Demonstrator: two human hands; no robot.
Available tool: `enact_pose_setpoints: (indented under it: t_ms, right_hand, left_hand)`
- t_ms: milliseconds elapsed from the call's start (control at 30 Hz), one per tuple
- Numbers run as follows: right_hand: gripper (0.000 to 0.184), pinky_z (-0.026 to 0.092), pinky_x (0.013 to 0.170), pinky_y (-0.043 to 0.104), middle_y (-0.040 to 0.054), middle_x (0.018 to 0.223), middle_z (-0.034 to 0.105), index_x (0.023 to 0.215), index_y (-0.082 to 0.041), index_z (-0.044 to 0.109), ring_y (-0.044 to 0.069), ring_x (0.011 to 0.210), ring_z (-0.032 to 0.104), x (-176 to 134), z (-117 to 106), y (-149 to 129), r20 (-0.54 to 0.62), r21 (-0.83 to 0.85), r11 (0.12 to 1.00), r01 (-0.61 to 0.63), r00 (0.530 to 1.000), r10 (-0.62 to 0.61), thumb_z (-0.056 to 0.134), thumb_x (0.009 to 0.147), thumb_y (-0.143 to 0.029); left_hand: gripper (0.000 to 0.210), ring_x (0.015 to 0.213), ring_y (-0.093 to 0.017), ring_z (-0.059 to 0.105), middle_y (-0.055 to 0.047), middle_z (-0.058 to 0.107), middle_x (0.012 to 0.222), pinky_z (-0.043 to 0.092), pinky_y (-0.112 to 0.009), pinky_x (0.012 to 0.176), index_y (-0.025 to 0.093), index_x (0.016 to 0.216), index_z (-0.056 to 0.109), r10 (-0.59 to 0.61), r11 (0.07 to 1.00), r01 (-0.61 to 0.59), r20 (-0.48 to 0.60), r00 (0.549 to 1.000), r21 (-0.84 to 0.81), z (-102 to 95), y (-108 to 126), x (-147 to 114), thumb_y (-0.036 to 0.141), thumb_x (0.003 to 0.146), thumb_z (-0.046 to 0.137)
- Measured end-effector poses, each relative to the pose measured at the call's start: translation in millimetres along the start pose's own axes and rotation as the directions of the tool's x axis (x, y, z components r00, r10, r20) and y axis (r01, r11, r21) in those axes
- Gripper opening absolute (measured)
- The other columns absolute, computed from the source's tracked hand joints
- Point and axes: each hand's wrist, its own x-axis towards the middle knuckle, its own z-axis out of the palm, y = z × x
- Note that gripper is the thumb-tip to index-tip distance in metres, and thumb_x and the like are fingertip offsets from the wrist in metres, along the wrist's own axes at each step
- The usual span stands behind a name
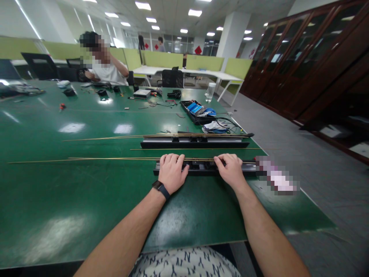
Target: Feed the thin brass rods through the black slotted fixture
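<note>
- My right hand (230,169) is pinching, thumb and first finger close together, and it looks to be holding the thin gold rods (129,158) over the near rail (201,173).
- My left hand (173,173) is lying over the same rail, fingers a bit bent and thumb sticking out; I can't tell if it is gripping a rod.
- The rods are running side to side in front of me, the same way as the near rail, right at my fingertips.
- Their long ends are reaching far out past my left hand, so that hand is nearer to those ends.
- Just past my fingers, one lone rod (201,149) is lying almost the same way.
- Beyond it, the far rail (196,145) is sitting on the green table (86,215) with other rods (100,138) along it.
- Farther off, a black tray (206,120) is holding blue things (197,109), and a clear cup (210,92) is standing past it.
- Across the table, a person (112,73) is sitting.
</note>
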Motion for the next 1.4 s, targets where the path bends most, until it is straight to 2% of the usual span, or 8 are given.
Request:
enact_pose_setpoints:
  t_ms: [333, 800, 1133, 1400]
  right_hand:
    - [0.028, 0.031, 0.089, 0.041, 0.0047, 0.088, 0.072, 0.079, -0.023, 0.065, 0.024, 0.096, 0.055, 0.4, -0.1, -1.4, -0.001, 0.003, 1.0, -0.003, 1.0, 0.003, 0.053, 0.097, -0.04]
    - [0.033, 0.03, 0.089, 0.041, 0.0052, 0.087, 0.072, 0.078, -0.024, 0.066, 0.024, 0.093, 0.055, 0.1, -0.2, -1.4, -0.012, -0.003, 1.0, 0.002, 1.0, -0.002, 0.052, 0.097, -0.047]
    - [0.028, 0.03, 0.091, 0.041, 0.005, 0.089, 0.072, 0.078, -0.023, 0.064, 0.024, 0.097, 0.056, 0.0, -0.4, -1.9, -0.008, -0.007, 1.0, 0.004, 1.0, -0.004, 0.052, 0.097, -0.04]
    - [0.03, 0.031, 0.089, 0.04, 0.0034, 0.09, 0.073, 0.081, -0.024, 0.067, 0.024, 0.096, 0.056, -0.2, 2.0, 2.0, -0.006, -0.025, 1.0, -0.01, 1.0, 0.01, 0.054, 0.097, -0.045]
  left_hand:
    - [0.036, 0.115, -0.03, 0.057, -0.012, 0.068, 0.113, 0.034, -0.05, 0.108, 0.023, 0.127, 0.062, 0.003, 1.0, -0.003, -0.004, 1.0, -0.001, 2.6, -1.5, -1.1, 0.041, 0.098, 0.054]
    - [0.035, 0.114, -0.03, 0.057, -0.012, 0.068, 0.112, 0.035, -0.05, 0.107, 0.023, 0.127, 0.062, 0.0, 1.0, 0.0, -0.002, 1.0, -0.002, 0.4, -0.2, -0.2, 0.04, 0.098, 0.054]
    - [0.036, 0.114, -0.03, 0.057, -0.012, 0.068, 0.113, 0.035, -0.05, 0.108, 0.022, 0.127, 0.062, 0.003, 1.0, -0.003, -0.001, 1.0, 0.006, 0.8, -0.6, -0.2, 0.041, 0.098, 0.054]
    - [0.036, 0.113, -0.03, 0.057, -0.012, 0.068, 0.112, 0.035, -0.05, 0.107, 0.023, 0.127, 0.062, 0.005, 1.0, -0.005, -0.003, 1.0, 0.001, 1.5, -1.0, -0.5, 0.041, 0.097, 0.054]
